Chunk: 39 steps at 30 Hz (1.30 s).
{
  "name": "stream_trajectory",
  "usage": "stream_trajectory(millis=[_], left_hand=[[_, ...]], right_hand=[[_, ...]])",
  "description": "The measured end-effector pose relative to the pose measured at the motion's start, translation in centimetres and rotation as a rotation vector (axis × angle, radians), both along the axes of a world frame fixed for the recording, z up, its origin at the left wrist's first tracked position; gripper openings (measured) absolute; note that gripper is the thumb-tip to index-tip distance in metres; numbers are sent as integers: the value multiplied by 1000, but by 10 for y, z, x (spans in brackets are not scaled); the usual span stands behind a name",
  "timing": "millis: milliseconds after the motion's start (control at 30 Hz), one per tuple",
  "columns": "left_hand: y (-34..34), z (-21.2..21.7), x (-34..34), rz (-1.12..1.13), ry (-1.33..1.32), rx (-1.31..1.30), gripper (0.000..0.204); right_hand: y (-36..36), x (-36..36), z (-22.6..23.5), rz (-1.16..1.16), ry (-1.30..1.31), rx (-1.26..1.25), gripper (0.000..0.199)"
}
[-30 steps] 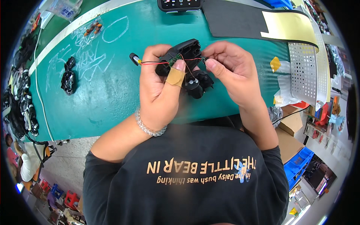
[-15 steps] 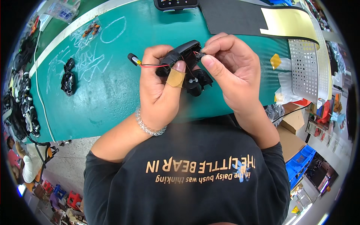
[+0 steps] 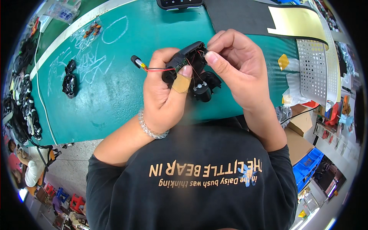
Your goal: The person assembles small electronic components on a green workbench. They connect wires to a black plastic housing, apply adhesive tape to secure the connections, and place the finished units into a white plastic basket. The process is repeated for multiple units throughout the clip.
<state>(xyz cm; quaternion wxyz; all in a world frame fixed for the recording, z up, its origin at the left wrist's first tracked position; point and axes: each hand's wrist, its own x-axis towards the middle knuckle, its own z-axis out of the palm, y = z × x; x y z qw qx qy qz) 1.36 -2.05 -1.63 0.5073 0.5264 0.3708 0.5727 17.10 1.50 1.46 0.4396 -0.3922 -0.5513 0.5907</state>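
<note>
Since half second ago: black casing (image 3: 188, 50) turned, green board (image 3: 181, 64) back in sight; right hand shifted slightly up. Casing held above green surface (image 3: 115, 111). Left hand (image 3: 164, 90): fingers wrapped on casing, taped thumb on front. Right hand (image 3: 243, 71): fingers narrow, at casing's upper right rim; can't tell if gripping anything. Red wire (image 3: 159, 70) runs left to small cylinder (image 3: 137, 60). Farther: bag of orange parts (image 3: 92, 32), phone (image 3: 180, 4).
</note>
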Motion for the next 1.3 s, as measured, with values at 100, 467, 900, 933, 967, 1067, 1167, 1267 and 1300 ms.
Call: stream_trajectory(millis=[100,467,900,933,967,1067,1167,1267,1300], left_hand=[[1,0,0,-9,56,29,19],[-1,-4,-4,-67,195,255,21],[-7,-10,6,182,170,261,26],[-7,-10,7,201,179,275,25],[-6,-9,8,220,187,288,24],[-6,-11,7,248,208,316,23],[-8,-12,4,249,266,356,23],[-10,-10,2,203,294,346,25],[-11,-9,2,182,296,333,26]], right_hand=[[-4,-7,-2,-13,87,-54,11],[-12,2,-11,57,19,304,11],[-8,-17,-6,-321,-356,851,16],[-6,-18,-8,-313,-355,853,16],[-7,-20,-9,-304,-354,854,17],[-12,-29,-10,-334,-251,642,17],[-18,-27,-9,-277,-284,519,16],[-17,-28,-7,-281,-226,576,16],[-17,-26,-7,-259,-255,574,15]])
